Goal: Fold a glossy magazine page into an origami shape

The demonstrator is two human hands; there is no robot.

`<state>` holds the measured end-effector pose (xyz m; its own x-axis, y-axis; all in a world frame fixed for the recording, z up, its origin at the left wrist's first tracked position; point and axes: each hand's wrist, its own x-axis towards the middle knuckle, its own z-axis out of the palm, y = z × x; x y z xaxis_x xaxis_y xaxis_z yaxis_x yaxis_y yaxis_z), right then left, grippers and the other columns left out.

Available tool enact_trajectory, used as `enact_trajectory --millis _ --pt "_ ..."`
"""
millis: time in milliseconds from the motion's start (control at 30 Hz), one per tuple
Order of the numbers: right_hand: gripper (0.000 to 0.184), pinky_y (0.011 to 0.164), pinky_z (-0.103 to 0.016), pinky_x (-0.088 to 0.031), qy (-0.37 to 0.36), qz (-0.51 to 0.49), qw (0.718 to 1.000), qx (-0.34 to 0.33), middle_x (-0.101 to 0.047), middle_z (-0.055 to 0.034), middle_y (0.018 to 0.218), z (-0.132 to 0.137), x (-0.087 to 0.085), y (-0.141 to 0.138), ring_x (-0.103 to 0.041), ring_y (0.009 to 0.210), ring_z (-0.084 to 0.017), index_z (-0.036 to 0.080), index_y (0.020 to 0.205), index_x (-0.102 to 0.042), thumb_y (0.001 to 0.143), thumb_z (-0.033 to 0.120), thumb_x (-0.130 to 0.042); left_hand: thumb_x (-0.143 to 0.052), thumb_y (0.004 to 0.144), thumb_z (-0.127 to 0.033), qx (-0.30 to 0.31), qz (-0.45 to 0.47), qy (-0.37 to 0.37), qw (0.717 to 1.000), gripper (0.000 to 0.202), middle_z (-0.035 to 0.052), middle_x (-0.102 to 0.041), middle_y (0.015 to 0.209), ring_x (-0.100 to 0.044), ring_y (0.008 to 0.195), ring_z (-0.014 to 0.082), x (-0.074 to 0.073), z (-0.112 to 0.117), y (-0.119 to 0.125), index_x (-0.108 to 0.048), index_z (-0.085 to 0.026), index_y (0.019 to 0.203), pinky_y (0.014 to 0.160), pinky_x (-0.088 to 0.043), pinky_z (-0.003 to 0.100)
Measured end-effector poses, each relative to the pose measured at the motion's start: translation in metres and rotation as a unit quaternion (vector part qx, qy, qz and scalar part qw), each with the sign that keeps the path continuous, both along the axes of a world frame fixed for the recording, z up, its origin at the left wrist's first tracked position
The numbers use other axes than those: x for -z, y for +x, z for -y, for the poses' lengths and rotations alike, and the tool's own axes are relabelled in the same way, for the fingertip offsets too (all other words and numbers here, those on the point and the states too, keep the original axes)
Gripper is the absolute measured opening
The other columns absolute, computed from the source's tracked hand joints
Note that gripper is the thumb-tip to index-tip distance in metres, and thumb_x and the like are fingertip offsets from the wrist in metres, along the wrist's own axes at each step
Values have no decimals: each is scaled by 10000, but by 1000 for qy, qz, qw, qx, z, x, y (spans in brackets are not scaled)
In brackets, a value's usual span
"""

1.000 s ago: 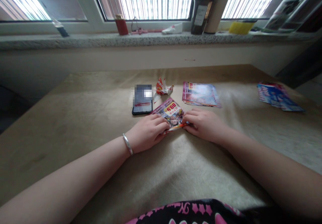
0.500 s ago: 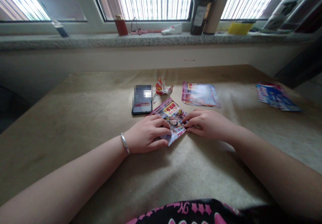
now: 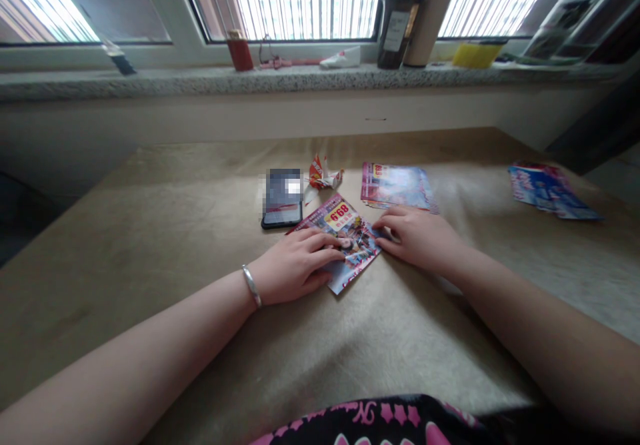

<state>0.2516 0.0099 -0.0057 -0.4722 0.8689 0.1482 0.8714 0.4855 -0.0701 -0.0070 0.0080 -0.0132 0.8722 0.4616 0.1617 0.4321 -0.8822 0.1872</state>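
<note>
A colourful printed paper flyer (image 3: 342, 221) with a yellow patch of red figures lies turned cornerwise on the table, its near corner pointing at me. My left hand (image 3: 300, 265), a silver bangle on its wrist, rests on the flyer's left part with the fingers stretched out. At the right corner, my right hand (image 3: 415, 235) has bent fingers and the thumb closed on the paper's edge. Just beyond the flyer stands a folded paper shape (image 3: 325, 175) in orange and white. A phone (image 3: 283, 195) lies left of it, its screen partly blurred out.
A stack of similar flyers (image 3: 400, 185) lies behind my right hand. More blue and pink leaflets (image 3: 547, 191) are fanned at the table's right. On the stone windowsill (image 3: 300, 81) stand a red container (image 3: 240, 51), a dark lidded jar (image 3: 397, 28) and a yellow object (image 3: 477, 54).
The right part of the flyer now spreads out flatter and farther right. My right hand has shifted slightly right and away from me. My left fingers have moved a little over the paper.
</note>
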Motion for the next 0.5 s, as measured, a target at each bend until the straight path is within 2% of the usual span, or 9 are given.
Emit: enact_trajectory --millis 100,167,267,333,400,500 --pt "329 734 -338 -480 5 -5 1000 7 -642 -77 1048 0 2 0 -609 922 -235 217 1090 -642 858 390 -487 -496 885 -244 18 12 -13 1000 338 45 -537 1309 -482 1169 234 1 -2 0 -535 -223 1221 1006 -405 437" --pt "374 706 -331 -475 -4 -26 1000 16 -633 -85 1062 -2 4 0 -612 851 -218 217 1164 -604 847 385 -500 -459 892 -188 35 22 -27 999 341 28 -546 1307 -469 1199 218 1 -4 -1 -540 -229 1221 1026 -394 418" --pt "444 677 -292 -467 -50 -114 992 19 -641 -68 1025 -6 9 2 -597 736 -160 210 1262 -520 829 308 -527 -395 882 -89 69 23 -43 996 381 0 -578 1273 -453 1233 191 2 -7 -1 -567 -236 1188 1073 -342 408" --pt "461 633 -256 -460 -99 -184 978 25 -650 -30 906 -8 12 2 -579 667 -132 215 1274 -486 817 249 -532 -371 879 -62 73 20 -45 996 400 -14 -594 1252 -454 1237 182 2 -7 -2 -582 -244 1165 1091 -309 416" --pt "394 589 -236 -442 -128 -214 968 32 -635 -6 794 -9 13 2 -561 625 -125 207 1198 -527 804 227 -541 -396 899 -118 55 18 -39 998 350 -14 -600 1241 -461 1228 197 0 -7 -2 -587 -258 1157 1093 -290 442" --pt "236 561 -232 -405 -121 -182 975 37 -623 -3 736 -8 11 0 -549 616 -130 198 1016 -594 785 232 -563 -491 899 -346 42 6 -42 998 320 21 -591 1250 -467 1211 242 -4 -5 -3 -561 -259 1199 1074 -296 473"
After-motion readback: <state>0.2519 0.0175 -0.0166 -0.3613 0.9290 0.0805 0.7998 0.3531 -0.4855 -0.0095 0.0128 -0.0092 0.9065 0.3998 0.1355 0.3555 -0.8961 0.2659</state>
